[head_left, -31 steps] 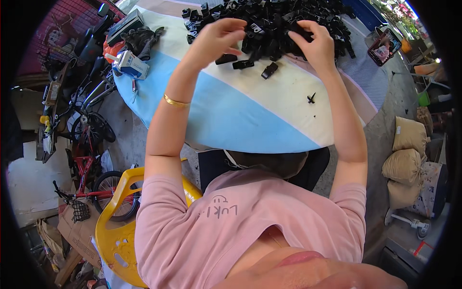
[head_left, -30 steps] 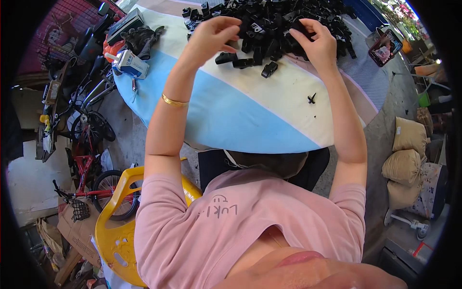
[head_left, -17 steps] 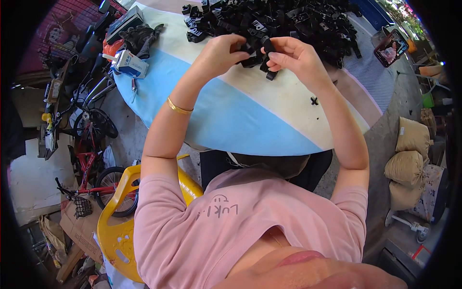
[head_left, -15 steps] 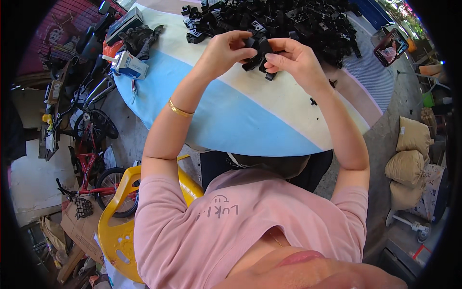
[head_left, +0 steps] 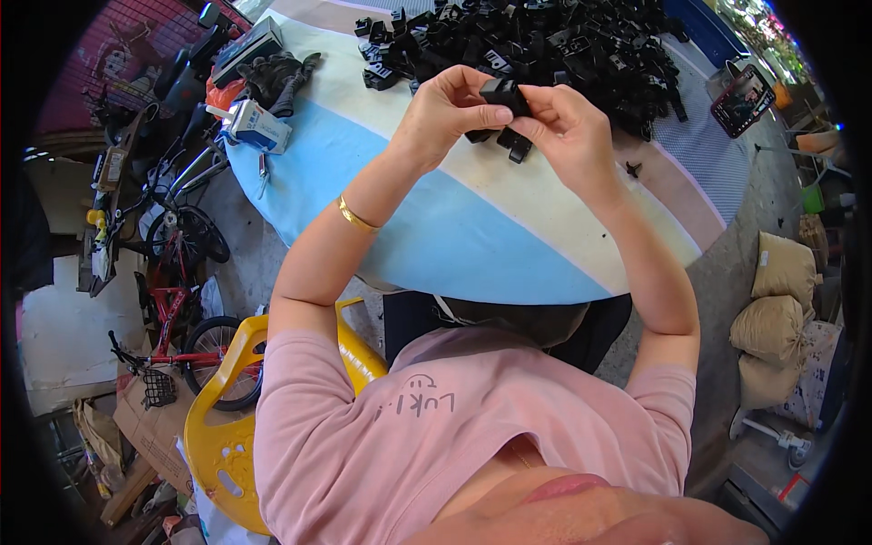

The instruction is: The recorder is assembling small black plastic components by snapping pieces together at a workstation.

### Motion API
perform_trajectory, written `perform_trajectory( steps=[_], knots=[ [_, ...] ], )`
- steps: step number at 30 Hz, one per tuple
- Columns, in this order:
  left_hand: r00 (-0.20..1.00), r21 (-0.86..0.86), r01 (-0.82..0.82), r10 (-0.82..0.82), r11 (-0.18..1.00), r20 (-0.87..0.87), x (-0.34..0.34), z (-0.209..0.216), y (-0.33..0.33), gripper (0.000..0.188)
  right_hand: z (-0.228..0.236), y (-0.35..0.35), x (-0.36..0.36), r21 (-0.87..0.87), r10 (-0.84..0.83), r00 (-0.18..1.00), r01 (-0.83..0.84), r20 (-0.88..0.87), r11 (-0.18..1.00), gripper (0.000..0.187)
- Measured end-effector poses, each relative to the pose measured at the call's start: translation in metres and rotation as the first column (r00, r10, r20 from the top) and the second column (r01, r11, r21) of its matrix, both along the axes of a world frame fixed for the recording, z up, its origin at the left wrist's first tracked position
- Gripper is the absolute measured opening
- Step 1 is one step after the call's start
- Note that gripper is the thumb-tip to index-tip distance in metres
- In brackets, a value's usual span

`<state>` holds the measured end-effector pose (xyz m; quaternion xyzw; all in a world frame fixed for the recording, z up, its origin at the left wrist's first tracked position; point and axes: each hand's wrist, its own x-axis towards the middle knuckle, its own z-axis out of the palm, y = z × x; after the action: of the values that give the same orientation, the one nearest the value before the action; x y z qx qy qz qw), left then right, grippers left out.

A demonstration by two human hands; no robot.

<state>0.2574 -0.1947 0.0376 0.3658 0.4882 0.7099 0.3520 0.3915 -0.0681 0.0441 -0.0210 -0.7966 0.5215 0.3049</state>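
Between my two hands is a small black plastic part [head_left: 505,95], boxy in shape. My left hand [head_left: 454,113] grips it from the left, thumb along its lower side. My right hand [head_left: 568,127] pinches its right side with thumb and fingertips. Just below my hands another black piece [head_left: 515,145] lies on the striped tablecloth [head_left: 436,227]. Beyond them spreads a big heap of black plastic parts [head_left: 599,54]. The fingers partly cover the held part, so its exact kind cannot be made out.
On the table's left stand a blue-and-white carton [head_left: 259,127], dark gloves [head_left: 280,80] and a box [head_left: 250,47]. A phone [head_left: 743,102] is propped at the right edge. A yellow chair [head_left: 213,445] and a red bicycle [head_left: 168,318] are at left, stuffed sacks [head_left: 770,327] at right.
My hands have come closer together and slightly right, now both on one boxy black part that shows more clearly. The whole view has shifted a little.
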Motion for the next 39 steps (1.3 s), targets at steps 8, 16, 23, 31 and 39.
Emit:
perform_trajectory(
  steps=[8,16,23,31,39],
  knots=[
    [0.978,-0.045,-0.203,0.200,0.978,-0.056,0.023,0.005,-0.001,0.037,-0.002,-0.008,-0.002,0.544,-0.150,0.942,0.298,-0.299,0.785,0.033],
    [0.935,0.060,-0.223,0.231,0.973,-0.268,0.025,0.021,-0.007,0.026,0.001,0.003,-0.008,0.193,-0.158,0.959,0.205,-0.235,0.959,0.027],
    [0.539,-0.397,0.142,-0.407,0.907,-0.737,0.051,0.007,-0.026,0.027,0.009,0.024,0.004,0.504,0.034,0.960,-0.175,0.277,0.846,0.025],
    [0.841,-0.258,0.042,-0.173,0.965,-0.513,-0.010,0.035,-0.028,0.019,0.002,0.013,0.008,0.666,-0.230,0.899,-0.086,0.372,0.741,0.027],
    [0.321,-0.353,-0.823,-0.148,0.446,-0.935,-0.120,-0.015,-0.038,0.056,-0.001,0.025,0.008,0.624,-0.203,0.932,-0.030,0.299,0.781,0.022]
  ],
)
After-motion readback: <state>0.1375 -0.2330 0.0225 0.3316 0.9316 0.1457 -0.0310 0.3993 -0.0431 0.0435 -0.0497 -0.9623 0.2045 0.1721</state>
